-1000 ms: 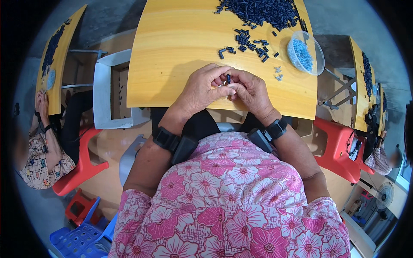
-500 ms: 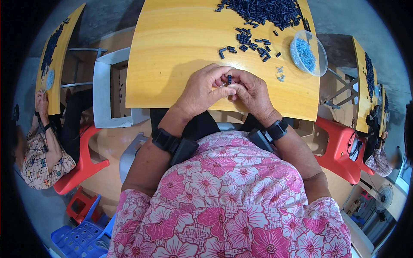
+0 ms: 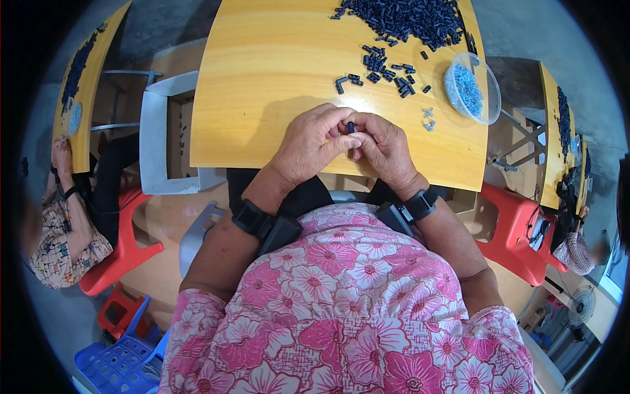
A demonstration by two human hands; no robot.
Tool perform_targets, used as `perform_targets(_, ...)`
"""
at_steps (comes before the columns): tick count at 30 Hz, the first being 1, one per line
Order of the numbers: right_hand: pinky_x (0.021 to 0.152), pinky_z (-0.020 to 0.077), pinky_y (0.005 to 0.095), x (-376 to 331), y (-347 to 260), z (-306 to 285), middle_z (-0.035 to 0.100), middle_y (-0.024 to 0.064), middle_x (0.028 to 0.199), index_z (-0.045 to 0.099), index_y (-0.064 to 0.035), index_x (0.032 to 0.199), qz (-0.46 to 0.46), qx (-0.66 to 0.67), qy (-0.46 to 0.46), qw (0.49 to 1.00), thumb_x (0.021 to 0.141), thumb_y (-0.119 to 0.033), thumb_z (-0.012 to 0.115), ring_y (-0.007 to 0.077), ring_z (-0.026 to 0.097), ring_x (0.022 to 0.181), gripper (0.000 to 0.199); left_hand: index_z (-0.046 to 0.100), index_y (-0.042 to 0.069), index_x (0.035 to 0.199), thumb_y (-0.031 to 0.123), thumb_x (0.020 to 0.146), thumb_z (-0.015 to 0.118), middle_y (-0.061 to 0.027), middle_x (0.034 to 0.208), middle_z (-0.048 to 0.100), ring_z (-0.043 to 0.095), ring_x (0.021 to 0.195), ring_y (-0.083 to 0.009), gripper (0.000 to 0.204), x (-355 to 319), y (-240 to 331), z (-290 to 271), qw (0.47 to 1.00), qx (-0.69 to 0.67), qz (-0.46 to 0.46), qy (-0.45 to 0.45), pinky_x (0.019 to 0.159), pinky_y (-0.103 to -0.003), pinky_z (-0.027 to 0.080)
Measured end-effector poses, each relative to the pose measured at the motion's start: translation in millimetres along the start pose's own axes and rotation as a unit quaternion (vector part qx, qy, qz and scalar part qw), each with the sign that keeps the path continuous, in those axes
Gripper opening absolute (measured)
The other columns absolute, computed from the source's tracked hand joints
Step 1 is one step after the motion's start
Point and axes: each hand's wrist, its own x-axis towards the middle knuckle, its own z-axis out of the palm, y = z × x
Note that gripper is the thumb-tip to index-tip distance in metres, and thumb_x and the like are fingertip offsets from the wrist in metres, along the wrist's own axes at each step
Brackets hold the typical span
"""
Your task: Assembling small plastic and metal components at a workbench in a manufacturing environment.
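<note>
Over the near edge of the yellow wooden table (image 3: 243, 131), my two hands meet at the fingertips. Between them is a small dark blue plastic piece (image 3: 351, 127), mostly covered by fingers. My left hand (image 3: 314, 141) pinches it from the left, thumb and fingers closed. From the other side, my right hand (image 3: 386, 146) is closed on the same piece. Farther off lie loose dark pieces (image 3: 377, 62) of similar look. A few small clear bluish bits (image 3: 428, 119) rest to the right of my hands.
A round clear tub (image 3: 467, 88) of pale blue bits stands at the table's right edge. At the far side is a large heap of dark pieces (image 3: 407, 20). A grey-white open box (image 3: 154, 141) is left of the table. People sit at tables on both sides.
The view has shifted slightly. My hands stay together around the dark blue piece, which now shows less between the fingertips.
</note>
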Motion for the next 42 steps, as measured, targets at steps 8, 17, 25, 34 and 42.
perform_targets(8, 0.060, 0.0502, 0.0235, 0.5, 5.0, -2.1, 0.063, 0.0043, 0.086, 0.060, 0.0028, 0.112, 0.014, 0.060, 0.018, 0.998, 0.098, -0.003, 0.054, 0.0076, 0.059, 0.065, 0.017, 0.064, -0.002, 0.117, 0.015, 0.086, 0.072, -0.0084, 0.085, 0.058, 0.058, 0.072, -0.0156, 0.036, 4.8, 0.8, 6.6, 0.999, 0.033, 0.009, 0.000, 0.069, -0.028, 0.049)
perform_targets(17, 0.058, 0.0502, 0.0244, -18.1, -20.6, -25.6, 0.065, 0.0045, 0.080, 0.062, 0.0003, 0.111, -0.013, -0.018, 0.095, 0.995, 0.096, -0.009, 0.062, 0.0091, 0.061, 0.061, 0.018, 0.056, 0.004, 0.137, 0.006, 0.091, 0.064, 0.0006, 0.093, 0.059, 0.055, 0.081, -0.0066, 0.047, -4.0, -2.8, 9.3, 0.997, -0.054, -0.012, 0.052, 0.075, -0.022, 0.048)
perform_targets(25, 0.062, 0.0509, 0.0235, -101.3, -16.0, -139.1, 0.066, 0.0029, 0.089, 0.063, -0.0011, 0.117, -0.070, -0.107, 0.461, 0.878, 0.094, -0.008, 0.064, 0.0085, 0.060, 0.065, 0.024, 0.065, 0.004, 0.125, 0.003, 0.089, 0.065, -0.0005, 0.093, 0.058, 0.055, 0.081, -0.0080, 0.036, -2.3, -4.6, 10.0, 0.998, 0.044, 0.005, 0.050, 0.072, -0.022, 0.047)
perform_targets(34, 0.053, 0.0466, 0.0210, -170.6, 70.5, -191.0, 0.060, -0.0003, 0.083, 0.062, -0.0010, 0.123, 0.128, -0.077, 0.572, 0.807, 0.092, -0.005, 0.066, 0.0066, 0.056, 0.063, 0.031, 0.069, 0.006, 0.117, -0.002, 0.082, 0.067, -0.0031, 0.090, 0.060, 0.056, 0.076, -0.0103, 0.036, 0.3, 2.1, 15.4, 0.996, 0.059, 0.004, 0.065, 0.068, -0.023, 0.047)
perform_targets(42, 0.062, 0.0484, 0.0218, -88.6, -6.1, -113.5, 0.067, 0.0018, 0.090, 0.070, -0.0019, 0.108, -0.006, -0.093, 0.382, 0.919, 0.092, -0.003, 0.065, 0.0066, 0.059, 0.071, 0.016, 0.070, 0.003, 0.092, 0.000, 0.083, 0.069, -0.0068, 0.084, 0.065, 0.061, 0.070, -0.0141, 0.009, -3.6, -3.1, 12.0, 0.994, 0.036, 0.039, 0.093, 0.064, -0.025, 0.050)
